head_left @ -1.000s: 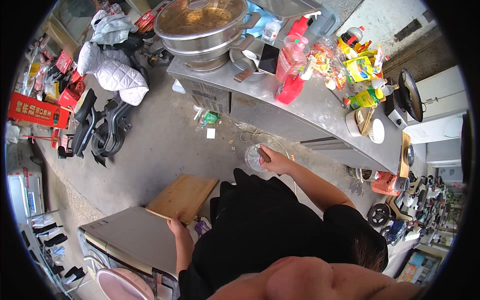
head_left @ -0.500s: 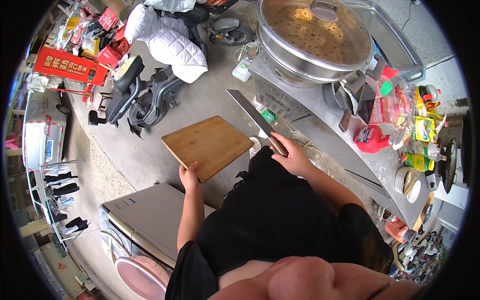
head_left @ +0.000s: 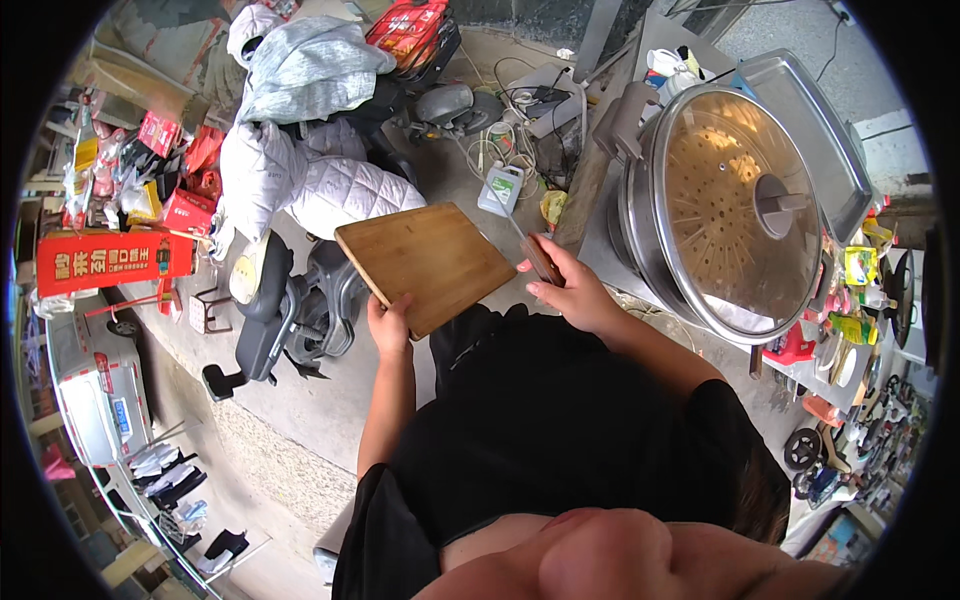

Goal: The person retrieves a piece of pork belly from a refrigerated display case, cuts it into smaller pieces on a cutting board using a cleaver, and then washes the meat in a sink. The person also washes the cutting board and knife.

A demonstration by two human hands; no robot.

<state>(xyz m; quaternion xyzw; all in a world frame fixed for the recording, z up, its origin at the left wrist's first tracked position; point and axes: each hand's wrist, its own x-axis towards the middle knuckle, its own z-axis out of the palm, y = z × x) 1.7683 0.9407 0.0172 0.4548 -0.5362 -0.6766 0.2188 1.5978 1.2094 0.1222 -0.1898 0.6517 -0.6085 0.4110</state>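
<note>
A rectangular wooden cutting board (head_left: 430,262) is tilted in front of my body. My left hand (head_left: 390,322) is closed on its near left corner, with the thumb on the top face. To the right of the board, my right hand (head_left: 574,288) grips a kitchen knife (head_left: 541,262) by its brown wooden handle. The knife's blade points up and away from me and appears as a thin, nearly edge-on strip. A narrow gap separates the board from the knife handle.
On the metal table at right stands a large steamer pot (head_left: 720,205) with a glass lid; bottles and packages lie beyond. An electric scooter (head_left: 262,310) stands ahead to the left, near a quilted white cover (head_left: 345,190). Cables and a plastic jug (head_left: 499,188) lie on the floor ahead.
My view has turned and moved forward, bringing the steamer closer on the right. Both hands keep their hold. The knife has rotated from showing its broad blade to nearly edge-on, closer to the board.
</note>
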